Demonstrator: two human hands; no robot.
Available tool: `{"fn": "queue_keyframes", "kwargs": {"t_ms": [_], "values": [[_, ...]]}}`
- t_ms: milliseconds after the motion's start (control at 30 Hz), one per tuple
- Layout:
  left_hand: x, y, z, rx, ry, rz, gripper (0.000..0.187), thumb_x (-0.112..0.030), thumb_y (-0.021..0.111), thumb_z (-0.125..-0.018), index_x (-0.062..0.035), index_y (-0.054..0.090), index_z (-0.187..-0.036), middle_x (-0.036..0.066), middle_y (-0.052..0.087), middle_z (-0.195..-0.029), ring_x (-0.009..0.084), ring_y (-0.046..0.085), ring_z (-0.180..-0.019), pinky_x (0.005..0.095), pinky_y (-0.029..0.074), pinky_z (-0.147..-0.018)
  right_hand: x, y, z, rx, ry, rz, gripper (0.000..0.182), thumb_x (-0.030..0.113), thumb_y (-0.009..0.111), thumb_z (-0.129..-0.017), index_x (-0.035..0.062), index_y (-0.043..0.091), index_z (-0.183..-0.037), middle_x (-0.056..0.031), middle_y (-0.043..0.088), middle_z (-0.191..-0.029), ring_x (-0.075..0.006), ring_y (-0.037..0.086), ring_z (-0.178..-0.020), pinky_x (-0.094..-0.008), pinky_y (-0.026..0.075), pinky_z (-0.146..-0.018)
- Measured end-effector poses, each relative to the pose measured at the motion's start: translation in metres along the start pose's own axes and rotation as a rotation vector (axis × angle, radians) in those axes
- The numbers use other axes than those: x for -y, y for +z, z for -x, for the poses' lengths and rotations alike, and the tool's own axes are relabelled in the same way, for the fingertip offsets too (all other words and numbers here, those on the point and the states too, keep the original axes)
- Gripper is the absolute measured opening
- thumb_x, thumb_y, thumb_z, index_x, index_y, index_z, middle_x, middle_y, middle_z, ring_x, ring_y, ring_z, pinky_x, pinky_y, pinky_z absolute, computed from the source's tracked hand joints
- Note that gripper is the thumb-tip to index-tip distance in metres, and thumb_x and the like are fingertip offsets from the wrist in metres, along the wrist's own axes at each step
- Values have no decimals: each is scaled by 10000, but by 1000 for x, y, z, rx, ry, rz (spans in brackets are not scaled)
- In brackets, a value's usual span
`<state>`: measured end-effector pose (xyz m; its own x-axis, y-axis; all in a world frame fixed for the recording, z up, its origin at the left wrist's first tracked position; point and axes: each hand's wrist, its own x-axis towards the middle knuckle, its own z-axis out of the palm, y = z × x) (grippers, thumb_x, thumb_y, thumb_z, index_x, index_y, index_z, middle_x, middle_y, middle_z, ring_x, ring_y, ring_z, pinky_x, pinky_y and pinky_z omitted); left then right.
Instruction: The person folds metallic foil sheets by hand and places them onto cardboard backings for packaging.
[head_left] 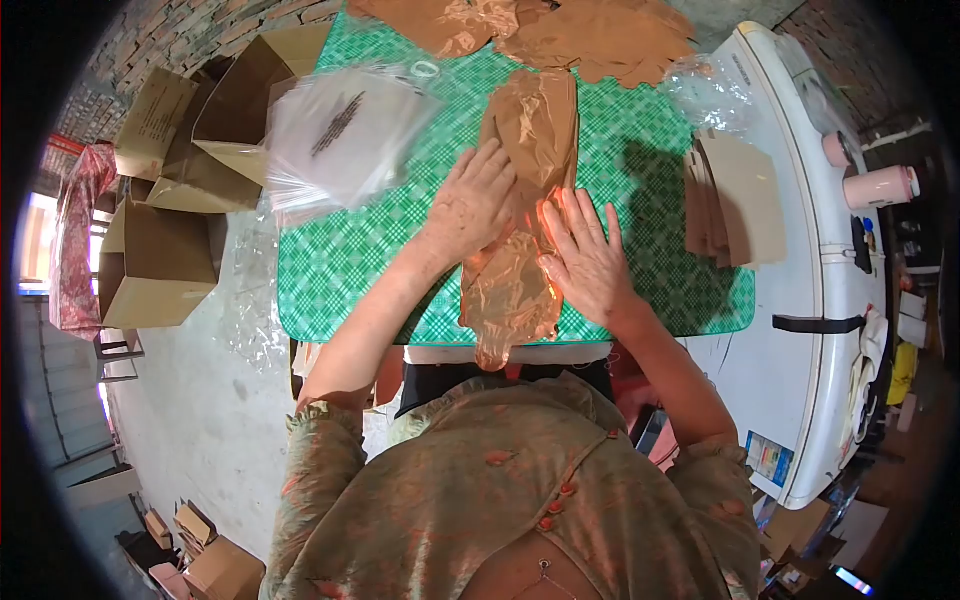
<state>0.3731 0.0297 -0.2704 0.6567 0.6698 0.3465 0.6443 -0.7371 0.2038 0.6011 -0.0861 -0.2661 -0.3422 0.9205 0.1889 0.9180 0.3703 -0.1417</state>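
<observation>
Your left hand (475,197) lies palm down at the centre of the frame, its fingers stretched out over the left side of a folded copper-brown plastic film (515,290). Your right hand (590,255) is flat too, just right of centre along the film's right edge, with its thumb apart from the fingers and pointing inward across the shiny surface. Neither hand is closed around anything; how hard they press, you cannot tell from this view. The film runs lengthwise from the upper centre down to the near edge of the green plaid counter (320,290), where its narrow, crinkled end hangs over. More copper-brown sheets (610,40) are spread along the top of the frame. At the upper left of the counter you have a stack of clear plastic bags (390,125) with dark printing, and cardboard boxes (160,265) stand left of it. Toward the upper right are a crumpled clear plastic wrapper (708,95) and, below it, a fanned pile of beige cards (745,200), beside a white appliance (805,330).
</observation>
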Motion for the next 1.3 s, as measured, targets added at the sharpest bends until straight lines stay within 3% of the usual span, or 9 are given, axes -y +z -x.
{"fn": "queue_keyframes", "kwargs": {"t_ms": [100,300,400,500,600,800,900,1100,1300], "values": [[-7,3,-2,-166,72,13,543,-142,641,-922,49,564,-1425,217,557,-1500,379,434,-1508,534,328,-1267,0,0,0,3,3,-6,776,404,652,-1029,98,346,-1674,-178,272,-1752,-348,206,-1639,-608,108,-1310],[-10,1,4,-204,118,142,496,-98,672,-894,76,617,-1355,244,609,-1431,410,485,-1464,524,355,-1262,-1,0,0,8,-11,0,765,409,645,-1035,114,349,-1675,-182,267,-1754,-349,209,-1638,-608,104,-1311],[-12,-10,14,-76,76,134,481,-99,670,-936,62,639,-1389,222,606,-1477,381,513,-1462,461,431,-1229,-1,0,0,14,-16,12,748,408,642,-1039,121,362,-1671,-184,274,-1750,-346,219,-1636,-609,113,-1309],[-16,-28,17,-27,1,264,432,-57,700,-905,27,686,-1328,192,653,-1411,360,608,-1345,435,524,-1128,-1,-2,0,16,-19,24,722,407,640,-1041,122,393,-1658,-187,290,-1743,-344,232,-1631,-610,124,-1306],[-15,-27,16,-114,-28,323,377,-24,729,-869,1,713,-1245,169,691,-1277,353,667,-1196,427,577,-1017,0,-3,0,3,-25,16,700,405,642,-1040,118,427,-1641,-193,306,-1735,-346,245,-1626,-612,129,-1304],[-7,-16,7,-160,90,328,343,10,760,-825,-16,699,-1161,158,668,-1092,361,673,-1034,431,591,-901,0,-4,-1,1,-16,-1,691,391,653,-1030,125,447,-1634,-206,319,-1727,-355,250,-1624,-614,132,-1301],[-7,-18,6,-142,70,301,364,18,762,-818,-15,684,-1171,156,668,-1130,361,666,-1040,428,587,-900,0,-3,-1,0,-14,-12,697,387,658,-1026,132,442,-1638,-205,321,-1726,-360,248,-1624,-615,132,-1300],[-17,-17,-16,-301,206,238,406,-133,721,-921,1,656,-1298,183,635,-1383,395,589,-1332,481,507,-1115,-1,-2,-1,-20,-35,-18,652,375,675,-1011,107,517,-1584,-201,329,-1724,-362,255,-1622,-617,138,-1298],[-14,-3,-19,-48,252,202,553,-211,653,-1000,-34,567,-1516,182,535,-1580,377,464,-1502,502,363,-1272,-3,1,-1,-21,-33,-15,613,377,685,-998,75,584,-1522,-201,364,-1706,-368,277,-1612,-620,149,-1294]]}}
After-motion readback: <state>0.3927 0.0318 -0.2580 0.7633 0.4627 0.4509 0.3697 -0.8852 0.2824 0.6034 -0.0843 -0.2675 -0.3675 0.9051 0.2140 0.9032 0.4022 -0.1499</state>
